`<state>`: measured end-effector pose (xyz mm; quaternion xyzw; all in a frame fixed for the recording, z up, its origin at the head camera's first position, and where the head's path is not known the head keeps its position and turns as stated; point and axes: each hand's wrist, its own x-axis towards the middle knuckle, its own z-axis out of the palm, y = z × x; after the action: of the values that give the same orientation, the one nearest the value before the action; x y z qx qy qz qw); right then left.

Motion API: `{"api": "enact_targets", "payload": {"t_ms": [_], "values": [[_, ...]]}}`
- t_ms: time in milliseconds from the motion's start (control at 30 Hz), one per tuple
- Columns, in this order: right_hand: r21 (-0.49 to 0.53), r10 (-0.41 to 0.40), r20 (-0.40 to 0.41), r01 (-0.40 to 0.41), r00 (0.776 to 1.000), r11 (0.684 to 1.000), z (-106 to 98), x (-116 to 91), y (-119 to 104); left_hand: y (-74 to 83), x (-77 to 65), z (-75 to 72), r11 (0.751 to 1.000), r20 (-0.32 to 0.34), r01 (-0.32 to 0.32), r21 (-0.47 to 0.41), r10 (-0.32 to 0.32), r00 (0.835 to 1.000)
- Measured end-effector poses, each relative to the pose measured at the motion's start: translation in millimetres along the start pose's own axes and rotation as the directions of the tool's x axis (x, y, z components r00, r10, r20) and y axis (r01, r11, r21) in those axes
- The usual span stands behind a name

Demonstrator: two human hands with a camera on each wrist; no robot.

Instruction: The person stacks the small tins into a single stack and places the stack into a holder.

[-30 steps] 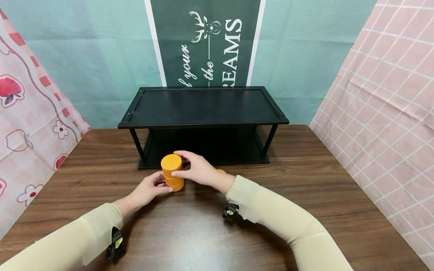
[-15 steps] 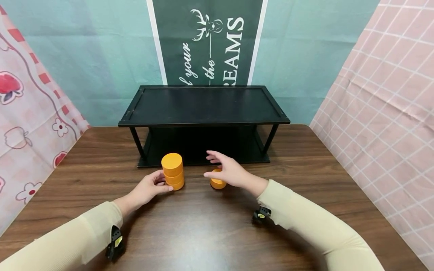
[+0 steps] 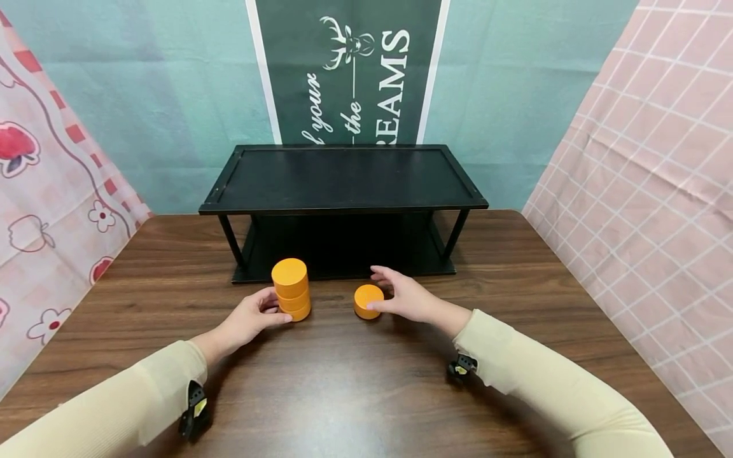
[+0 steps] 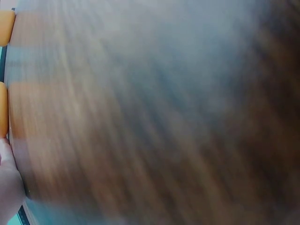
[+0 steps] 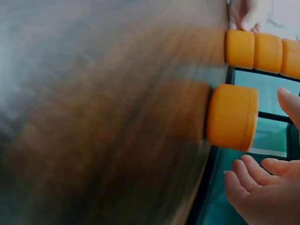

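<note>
Three short orange cylinders form an upright stack [image 3: 291, 283] on the wooden table, left of centre. My left hand [image 3: 246, 323] holds the bottom cylinder, thumb in front and fingers curled at its left side. A single orange cylinder [image 3: 368, 301] of the same kind stands on the table to the right. Around its right side is my right hand [image 3: 409, 299], thumb and fingers spread. The right wrist view shows a gap between these fingers [image 5: 251, 176] and the lone cylinder [image 5: 232, 117]. In the left wrist view only edges of orange pieces [image 4: 3, 110] show.
A black two-tier rack [image 3: 343, 181] stands at the back of the table [image 3: 332, 381], close behind the cylinders. Hanging cloths rise behind and on both sides, including a pink checked one [image 3: 658, 178] on the right.
My right hand has let go of the stack's top and moved right to the lone cylinder, lowering beside it. The left hand has stayed at the stack's base.
</note>
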<state>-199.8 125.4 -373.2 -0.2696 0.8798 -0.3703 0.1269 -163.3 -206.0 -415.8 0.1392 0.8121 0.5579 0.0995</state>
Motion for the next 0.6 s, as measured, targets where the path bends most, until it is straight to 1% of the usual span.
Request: {"api": "enact_targets", "payload": {"t_ms": [67, 133, 300, 433, 600], "values": [[-0.017, 0.007, 0.030, -0.006, 1.000, 1.000, 2.5, -0.3, 1.4, 0.9, -0.2, -0.2, 1.000, -0.002, -0.002, -0.007, 0.002, 1.000], [-0.045, 0.009, 0.044, -0.007, 0.999, 0.999, 5.5, -0.6, 1.4, 1.7, -0.3, 0.1, 1.000, -0.005, -0.004, -0.011, 0.004, 1.000], [-0.103, -0.003, 0.022, 0.006, 1.000, 0.995, 10.3, -1.1, -0.6, 2.6, -0.4, 0.9, 1.000, -0.013, -0.008, -0.012, 0.008, 1.000], [-0.101, -0.008, -0.004, 0.008, 1.000, 0.995, 9.6, -0.8, 0.2, 3.5, -0.4, 1.1, 1.000, -0.009, -0.008, -0.009, 0.008, 1.000], [-0.062, -0.020, -0.041, 0.018, 0.999, 0.998, 3.9, 0.1, -1.0, 3.7, -0.7, 0.7, 1.000, -0.008, -0.009, -0.013, 0.009, 1.000]]}}
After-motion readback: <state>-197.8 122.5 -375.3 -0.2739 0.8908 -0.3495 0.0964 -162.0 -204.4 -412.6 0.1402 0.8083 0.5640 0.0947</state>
